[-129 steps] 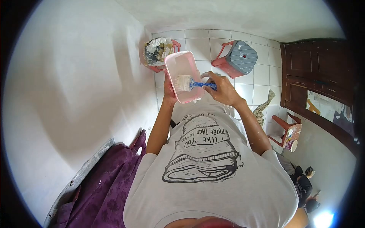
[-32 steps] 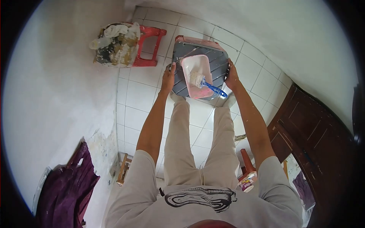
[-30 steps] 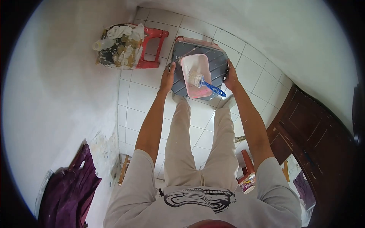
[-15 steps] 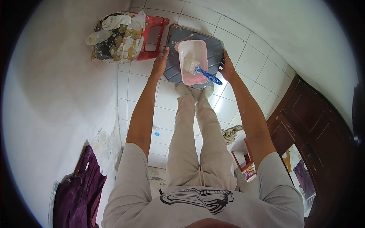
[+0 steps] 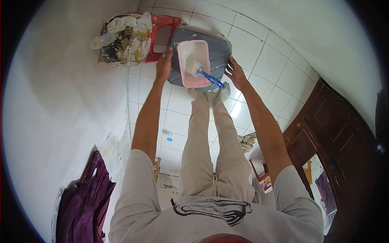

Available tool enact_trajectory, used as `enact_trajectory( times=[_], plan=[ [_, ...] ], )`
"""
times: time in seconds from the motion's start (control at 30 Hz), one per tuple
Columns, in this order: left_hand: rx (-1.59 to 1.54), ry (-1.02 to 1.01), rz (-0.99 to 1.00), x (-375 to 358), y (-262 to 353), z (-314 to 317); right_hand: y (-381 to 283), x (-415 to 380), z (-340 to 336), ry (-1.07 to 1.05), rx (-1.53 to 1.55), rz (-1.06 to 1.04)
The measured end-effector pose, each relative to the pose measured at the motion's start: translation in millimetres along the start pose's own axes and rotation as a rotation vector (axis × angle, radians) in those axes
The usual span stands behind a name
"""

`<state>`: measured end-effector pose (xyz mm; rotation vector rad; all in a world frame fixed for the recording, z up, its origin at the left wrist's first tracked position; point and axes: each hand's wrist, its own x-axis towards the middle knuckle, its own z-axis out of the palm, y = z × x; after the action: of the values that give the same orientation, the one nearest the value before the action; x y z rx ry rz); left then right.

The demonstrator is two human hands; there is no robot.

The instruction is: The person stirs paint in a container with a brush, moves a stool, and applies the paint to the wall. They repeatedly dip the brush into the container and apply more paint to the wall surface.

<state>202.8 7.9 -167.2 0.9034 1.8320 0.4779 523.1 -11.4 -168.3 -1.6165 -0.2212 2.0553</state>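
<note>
A grey-topped stool (image 5: pixel 221 42) stands on the white tiled floor in front of my feet. On it rests a pink paint tray (image 5: pixel 193 52), with a blue-handled brush (image 5: pixel 210 77) lying across the tray's near end. My left hand (image 5: pixel 163 69) grips the stool's left edge. At the stool's right edge is my right hand (image 5: pixel 235 75), its fingers spread and at most brushing the rim.
A red stool (image 5: pixel 164 22) carrying a paint-smeared bundle (image 5: pixel 121 34) stands against the white wall, touching the grey stool. A purple cloth (image 5: pixel 85 194) hangs low on the left. A dark wooden door (image 5: pixel 336 133), another red stool (image 5: pixel 261 174) and a rag (image 5: pixel 247 141) are on the right.
The grey stool with the tray and brush has shifted left, up against the red stool. My right hand's fingers have come apart at the rim. My left hand still holds its edge.
</note>
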Motion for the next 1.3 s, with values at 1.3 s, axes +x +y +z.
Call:
enact_trajectory(
  times=[1.3],
  plan=[
    [-0.363,-0.332,0.145,-321.0,143.6,-148.9,-99.7,-354.2,158.3,-0.269,-0.594,-0.376]
  ],
)
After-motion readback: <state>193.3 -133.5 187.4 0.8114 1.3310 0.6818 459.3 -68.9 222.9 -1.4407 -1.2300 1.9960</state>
